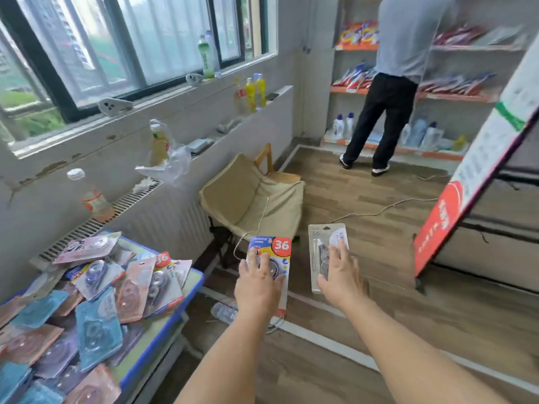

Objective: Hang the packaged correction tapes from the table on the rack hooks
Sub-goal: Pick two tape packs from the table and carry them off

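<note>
My left hand [259,282] grips a colourful carded correction tape [272,252], my right hand [339,277] a pale grey one [322,243], both carried above the floor; loose finger grips could let either slip, and I might miss the hang-holes.

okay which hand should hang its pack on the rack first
Probably the right hand: its grey pack is nearer the rack at the right edge. The left hand holds its pack further away.
</note>
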Action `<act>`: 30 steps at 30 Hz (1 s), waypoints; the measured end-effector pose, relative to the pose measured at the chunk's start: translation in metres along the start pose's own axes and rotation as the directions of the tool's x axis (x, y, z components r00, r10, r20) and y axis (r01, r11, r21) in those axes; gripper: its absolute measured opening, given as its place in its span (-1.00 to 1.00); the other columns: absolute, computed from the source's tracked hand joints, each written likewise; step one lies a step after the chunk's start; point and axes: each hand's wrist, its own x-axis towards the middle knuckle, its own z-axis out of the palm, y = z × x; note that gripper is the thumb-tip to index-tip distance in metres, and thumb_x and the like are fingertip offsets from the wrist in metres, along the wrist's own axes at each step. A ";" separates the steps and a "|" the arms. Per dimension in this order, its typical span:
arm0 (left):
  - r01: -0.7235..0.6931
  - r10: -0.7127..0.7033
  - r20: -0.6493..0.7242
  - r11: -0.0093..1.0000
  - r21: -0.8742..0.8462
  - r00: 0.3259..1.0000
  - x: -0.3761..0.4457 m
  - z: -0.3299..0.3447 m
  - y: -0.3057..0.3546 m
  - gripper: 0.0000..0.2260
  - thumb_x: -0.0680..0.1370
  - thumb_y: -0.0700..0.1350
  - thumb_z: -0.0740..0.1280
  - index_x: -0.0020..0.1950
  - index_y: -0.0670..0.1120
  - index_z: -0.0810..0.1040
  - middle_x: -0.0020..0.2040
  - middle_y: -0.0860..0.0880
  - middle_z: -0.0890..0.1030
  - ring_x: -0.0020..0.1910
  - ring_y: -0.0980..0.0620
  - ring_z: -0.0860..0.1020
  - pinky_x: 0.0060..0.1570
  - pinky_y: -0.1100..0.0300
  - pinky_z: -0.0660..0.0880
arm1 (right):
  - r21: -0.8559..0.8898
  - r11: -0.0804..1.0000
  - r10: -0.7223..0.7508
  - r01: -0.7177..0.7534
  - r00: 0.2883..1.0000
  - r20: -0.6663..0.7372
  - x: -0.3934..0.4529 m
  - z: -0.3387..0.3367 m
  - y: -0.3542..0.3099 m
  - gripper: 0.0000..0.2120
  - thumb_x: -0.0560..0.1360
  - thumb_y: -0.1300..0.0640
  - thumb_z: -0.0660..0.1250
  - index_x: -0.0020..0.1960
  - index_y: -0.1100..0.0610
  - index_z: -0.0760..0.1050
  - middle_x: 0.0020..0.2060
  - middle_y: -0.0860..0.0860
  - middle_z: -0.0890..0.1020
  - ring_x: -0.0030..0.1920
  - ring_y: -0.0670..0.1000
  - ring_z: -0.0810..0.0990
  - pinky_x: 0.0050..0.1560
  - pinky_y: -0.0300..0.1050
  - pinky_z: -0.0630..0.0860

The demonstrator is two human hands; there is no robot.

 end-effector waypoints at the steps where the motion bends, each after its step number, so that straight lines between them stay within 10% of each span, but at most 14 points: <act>1: -0.042 0.042 0.012 0.999 -0.011 0.999 -0.001 0.007 0.023 -0.49 0.61 0.15 0.19 0.50 0.00 0.18 0.58 -0.01 0.05 0.48 -0.09 0.12 0.27 0.02 0.39 | 0.008 0.999 0.045 -0.045 0.999 -0.020 -0.004 -0.008 0.022 -0.34 0.55 0.01 0.27 0.54 0.09 0.04 0.56 0.01 -0.07 0.40 0.17 0.24 0.24 -0.04 0.38; 9: -0.334 0.337 0.090 0.942 -0.046 0.937 -0.002 0.051 0.167 -0.59 0.58 0.18 0.25 0.33 0.00 0.33 0.53 0.06 0.12 0.45 -0.02 0.16 -0.09 0.14 0.34 | 0.036 0.946 0.323 -0.321 0.936 -0.139 -0.028 -0.056 0.149 -0.35 0.54 0.00 0.30 0.52 0.10 0.08 0.54 0.04 0.03 0.39 0.15 0.29 0.21 -0.03 0.42; 30: -0.843 0.810 0.295 0.538 -0.026 0.508 -0.013 0.158 0.465 -0.61 0.64 0.07 0.17 0.43 0.01 0.22 0.54 0.04 0.06 0.44 -0.05 0.18 0.07 0.07 0.44 | 0.208 0.600 0.792 -0.773 0.538 -0.287 -0.072 -0.129 0.391 -0.41 0.56 0.01 0.30 0.48 0.08 0.11 0.55 0.06 0.03 0.43 0.10 0.29 0.22 -0.09 0.45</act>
